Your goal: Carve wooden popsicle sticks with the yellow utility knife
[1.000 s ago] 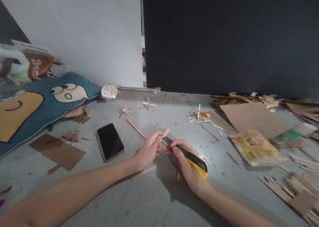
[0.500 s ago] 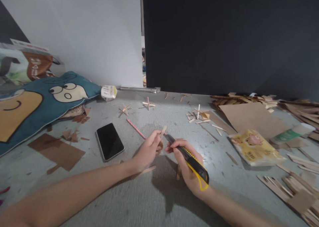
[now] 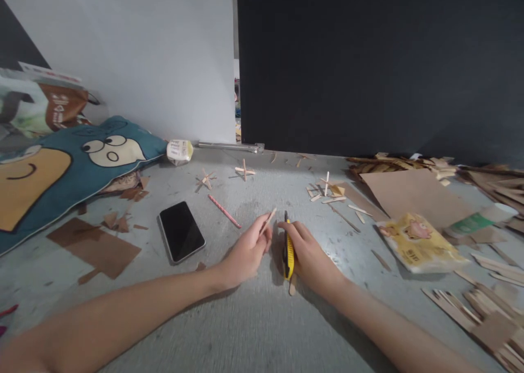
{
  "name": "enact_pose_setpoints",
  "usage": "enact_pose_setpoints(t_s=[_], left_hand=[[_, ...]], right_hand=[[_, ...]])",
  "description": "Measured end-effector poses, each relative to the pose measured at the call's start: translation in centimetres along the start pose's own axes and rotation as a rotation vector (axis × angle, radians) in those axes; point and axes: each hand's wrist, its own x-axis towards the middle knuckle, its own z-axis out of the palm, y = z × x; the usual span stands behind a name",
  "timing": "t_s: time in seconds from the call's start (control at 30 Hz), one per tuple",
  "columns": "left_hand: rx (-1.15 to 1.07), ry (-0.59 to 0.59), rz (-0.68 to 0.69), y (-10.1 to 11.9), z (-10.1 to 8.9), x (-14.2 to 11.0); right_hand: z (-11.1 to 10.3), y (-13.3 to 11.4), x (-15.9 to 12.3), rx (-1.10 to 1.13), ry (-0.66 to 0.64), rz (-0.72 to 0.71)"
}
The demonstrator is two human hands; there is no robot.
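My left hand (image 3: 248, 250) is closed, pinching a thin wooden craft stick (image 3: 269, 220) that points up and away to the right. Just to its right, my right hand (image 3: 311, 253) grips a yellow and black utility knife (image 3: 289, 255) low over the table, its tip pointing away from me. Whether the knife rests on the tabletop, I cannot tell. Part of another craft stick (image 3: 292, 286) shows below the knife, beside my right hand. A pink patterned stick (image 3: 224, 211) lies beyond my left hand.
A phone (image 3: 180, 232) and brown cardboard (image 3: 98, 247) lie left, near a blue cushion (image 3: 102, 165). Small crossed-stick pieces (image 3: 244, 171) stand farther back. At right are a yellow packet (image 3: 421, 242), a green-white tube (image 3: 475, 220) and piled sticks (image 3: 470, 313). A dark panel (image 3: 368, 67) rises behind.
The utility knife has moved down, away from the craft stick, and turned to point straight ahead. My right hand has turned palm down. My left hand still holds the stick, now tilted more.
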Motion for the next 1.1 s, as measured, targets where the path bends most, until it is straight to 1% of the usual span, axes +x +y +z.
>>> enact_pose_setpoints(t_s=[0.07,0.17,0.23,0.27,0.3,0.37,0.47,0.63,0.73,0.93,1.1], left_hand=[[-0.003,0.004,0.022,-0.3,0.0,0.3],[-0.030,0.015,0.041,-1.0,0.1,0.5],[-0.078,-0.014,0.049,-1.1,0.1,0.5],[-0.096,-0.041,0.053,-1.1,0.1,0.5],[-0.101,-0.065,0.051,-0.9,0.1,0.3],[-0.073,-0.122,0.043,-0.4,0.1,0.0],[-0.037,-0.175,0.002,0.2,0.1,-0.3],[0.064,-0.226,0.055,0.3,0.0,-0.4],[0.084,-0.261,0.081,0.5,0.1,-0.5],[0.088,-0.259,0.108,1.3,0.3,-0.6],[0.126,-0.219,0.109,0.7,0.2,-0.5]], right_hand=[[0.6,0.1,0.2,-0.002,0.076,0.029],[0.7,-0.1,0.4,0.045,0.291,0.075],[0.5,-0.4,0.6,0.097,0.398,0.067],[0.3,-0.6,0.7,0.119,0.417,0.045],[0.2,-0.8,0.7,0.131,0.413,0.016],[0.0,-1.2,0.7,0.125,0.363,-0.040],[0.1,-1.4,0.7,0.097,0.310,-0.073],[0.2,-1.4,0.7,0.123,0.330,-0.079],[0.1,-1.5,0.7,0.130,0.353,-0.096],[0.1,-1.7,0.5,0.093,0.315,-0.071],[0.4,-1.8,0.7,0.059,0.260,-0.041]])
